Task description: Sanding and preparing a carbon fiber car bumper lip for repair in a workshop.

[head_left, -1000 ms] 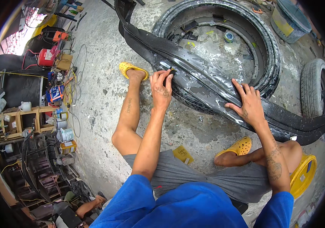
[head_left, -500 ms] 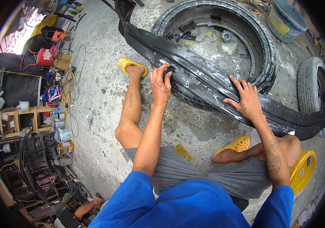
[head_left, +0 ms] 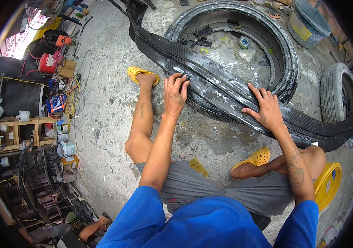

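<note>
A long, glossy black carbon-fibre panel with wet patches and a ridge along it lies slantwise across a large tyre. My left hand is on the panel's near edge, left of the tyre's middle, fingers curled round a small dark pad pressed to the surface; the pad is partly hidden by the fingers. My right hand lies farther right on the same panel, open, fingers spread over the ridge and thumb stretched toward the near edge.
A grey bucket stands at top right, a second tyre at right, a yellow pail by my right knee. A tape roll lies inside the large tyre. Cans, cables and wooden crates crowd the left. Another person's leg shows bottom left.
My left hand's fingers and the dark pad have shifted slightly along the panel. My right hand stays spread on it, sitting a little higher and farther left in the picture.
</note>
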Demonstrator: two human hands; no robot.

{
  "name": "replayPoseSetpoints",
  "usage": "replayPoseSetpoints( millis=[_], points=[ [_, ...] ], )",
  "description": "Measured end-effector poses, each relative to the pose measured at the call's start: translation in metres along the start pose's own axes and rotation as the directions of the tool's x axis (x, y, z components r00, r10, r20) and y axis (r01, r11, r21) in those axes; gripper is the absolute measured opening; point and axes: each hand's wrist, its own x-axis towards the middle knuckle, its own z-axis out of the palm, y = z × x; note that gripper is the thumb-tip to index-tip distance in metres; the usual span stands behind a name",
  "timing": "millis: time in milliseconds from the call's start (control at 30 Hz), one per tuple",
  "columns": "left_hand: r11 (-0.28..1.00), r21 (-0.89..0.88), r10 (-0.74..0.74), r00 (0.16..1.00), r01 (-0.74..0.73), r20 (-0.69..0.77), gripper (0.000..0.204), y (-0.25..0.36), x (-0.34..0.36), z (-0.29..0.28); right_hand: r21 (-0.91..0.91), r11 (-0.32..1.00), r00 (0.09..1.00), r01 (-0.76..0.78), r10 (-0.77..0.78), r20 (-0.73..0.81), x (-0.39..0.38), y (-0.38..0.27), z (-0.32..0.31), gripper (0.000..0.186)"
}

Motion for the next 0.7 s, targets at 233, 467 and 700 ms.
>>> replayPoseSetpoints(
  millis=[233,467,700],
  points=[
    [1.0,0.013,-0.027,0.997,0.026,0.074,0.014,0.001,0.004,-0.003,0.024,1.0,1.0,0.017,-0.016,-0.014,0.001,0.0,-0.001,0.096],
    [0.998,0.006,-0.061,0.996,0.06,0.065,0.014,0.005,0.001,-0.002,0.011,1.0,1.0,0.012,-0.012,-0.009,-0.001,0.001,0.001,0.096],
    [0.999,0.003,-0.038,0.992,0.039,-0.119,0.011,-0.035,0.026,-0.001,-0.001,1.0,1.0,-0.008,0.008,0.008,-0.001,0.001,0.001,0.097]
  ],
)
